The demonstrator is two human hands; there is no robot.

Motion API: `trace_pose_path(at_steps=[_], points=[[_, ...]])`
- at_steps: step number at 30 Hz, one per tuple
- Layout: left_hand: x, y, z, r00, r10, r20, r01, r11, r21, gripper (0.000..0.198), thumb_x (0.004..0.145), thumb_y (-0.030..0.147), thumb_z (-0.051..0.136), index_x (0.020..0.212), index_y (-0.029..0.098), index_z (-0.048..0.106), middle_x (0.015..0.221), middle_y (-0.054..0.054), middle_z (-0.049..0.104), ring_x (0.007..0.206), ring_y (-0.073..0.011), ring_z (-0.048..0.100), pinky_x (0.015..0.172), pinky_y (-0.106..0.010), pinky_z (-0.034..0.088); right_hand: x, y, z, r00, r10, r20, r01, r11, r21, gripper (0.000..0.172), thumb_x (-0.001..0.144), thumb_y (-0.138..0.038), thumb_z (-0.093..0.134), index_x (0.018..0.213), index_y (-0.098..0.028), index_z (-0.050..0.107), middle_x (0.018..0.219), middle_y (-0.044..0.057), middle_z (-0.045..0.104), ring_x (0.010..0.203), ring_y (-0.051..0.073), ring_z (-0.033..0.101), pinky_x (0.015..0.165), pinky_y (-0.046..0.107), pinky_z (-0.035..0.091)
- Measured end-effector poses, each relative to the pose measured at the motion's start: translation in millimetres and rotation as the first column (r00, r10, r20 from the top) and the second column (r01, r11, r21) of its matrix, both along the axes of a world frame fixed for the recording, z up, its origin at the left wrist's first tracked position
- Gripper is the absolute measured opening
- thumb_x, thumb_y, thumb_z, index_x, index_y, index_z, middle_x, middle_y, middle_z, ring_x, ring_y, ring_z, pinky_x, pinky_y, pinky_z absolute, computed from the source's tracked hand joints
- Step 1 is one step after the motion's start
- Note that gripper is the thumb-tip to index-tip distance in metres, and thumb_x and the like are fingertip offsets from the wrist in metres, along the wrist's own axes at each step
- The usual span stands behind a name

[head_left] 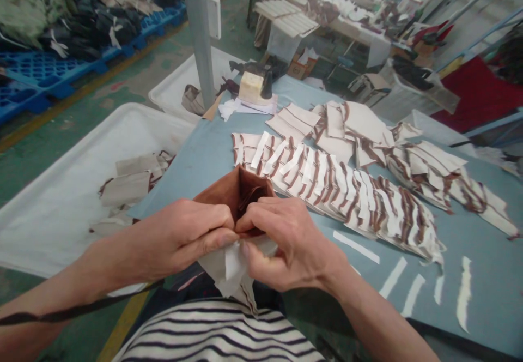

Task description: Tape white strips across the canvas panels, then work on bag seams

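Close to my body, both hands pinch the edge of a fabric pouch (218,190) with a brown lining and a cream outside. My left hand (196,228) grips its edge between thumb and fingers. Right beside it, my right hand (281,236) pinches the same edge, with its fingertips partly inside the opening. Cream cloth (220,266) hangs below my fingers. Just beyond the pouch, a long overlapping row of cream pieces with brown edging (327,182) lies on the blue-grey table (490,302). White strips (302,163) rest across that row.
Loose white strips (393,277) lie at the table's right front. More cream pieces (363,125) are heaped behind the row. A white bin (53,215) with cloth pieces stands left, near a grey post (200,40). Blue pallets (44,73) hold piled goods.
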State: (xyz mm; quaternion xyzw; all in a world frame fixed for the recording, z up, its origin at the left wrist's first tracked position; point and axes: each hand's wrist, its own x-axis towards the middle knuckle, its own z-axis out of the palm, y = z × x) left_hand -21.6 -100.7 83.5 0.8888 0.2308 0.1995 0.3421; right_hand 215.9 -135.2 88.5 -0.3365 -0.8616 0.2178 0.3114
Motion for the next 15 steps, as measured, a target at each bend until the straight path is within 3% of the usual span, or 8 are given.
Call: trace_pose_path(at_steps=[3,6,8,11,15], points=[[-2.8,-5.1,-6.9,1.0,-0.026,0.008,0.024,0.988,0.151,0.037,0.118,0.029,0.043,0.085,0.022,0.059,0.069,0.006,0.06,0.058,-0.0116,0.057,0.058,-0.025,0.038,2.3,0.6,4.5,0.997,0.056,-0.057,-0.072,0.944,-0.321,0.022,0.1,-0.026,0.051,0.083,-0.021,0.064,0.074,-0.001,0.066,0.067,0.013,0.059,0.067,0.027,0.041],[-4.1,-6.2,-11.2,0.999,-0.021,0.034,0.012,0.967,0.253,0.042,0.12,0.032,0.041,0.085,0.021,0.06,0.066,0.007,0.061,0.054,-0.0105,0.055,0.057,-0.024,0.039,3.1,4.4,5.1,0.997,0.074,0.014,-0.062,0.902,-0.427,0.036,0.11,-0.026,0.043,0.077,-0.021,0.057,0.069,-0.002,0.06,0.064,0.013,0.055,0.065,0.027,0.038],[-5.0,-4.2,-12.4,0.999,0.006,0.038,-0.016,0.963,0.268,0.043,0.12,0.032,0.042,0.084,0.021,0.061,0.065,0.007,0.062,0.053,-0.0101,0.056,0.057,-0.024,0.039,3.6,5.8,3.2,0.992,0.088,0.086,-0.051,0.928,-0.37,0.033,0.112,-0.024,0.047,0.081,-0.021,0.059,0.072,-0.002,0.063,0.067,0.013,0.055,0.067,0.027,0.038],[-7.6,-0.7,-11.0,1.0,0.015,0.012,-0.017,0.979,0.202,0.042,0.12,0.032,0.045,0.086,0.019,0.067,0.069,0.005,0.069,0.057,-0.01,0.062,0.059,-0.023,0.041,3.2,1.9,2.1,0.973,0.115,0.202,-0.082,0.983,-0.164,0.022,0.113,-0.023,0.051,0.097,-0.02,0.066,0.085,0.002,0.072,0.077,0.016,0.063,0.07,0.029,0.041],[-7.6,-5.2,-2.8,0.999,-0.031,-0.004,0.032,0.989,0.143,0.036,0.117,0.033,0.054,0.088,0.019,0.07,0.07,0.002,0.072,0.061,-0.013,0.068,0.06,-0.026,0.042,-0.7,-14.9,10.6,0.944,0.001,0.331,-0.05,0.989,0.139,0.027,0.115,-0.015,0.045,0.097,-0.02,0.064,0.082,0.002,0.07,0.072,0.019,0.062,0.064,0.033,0.04]])
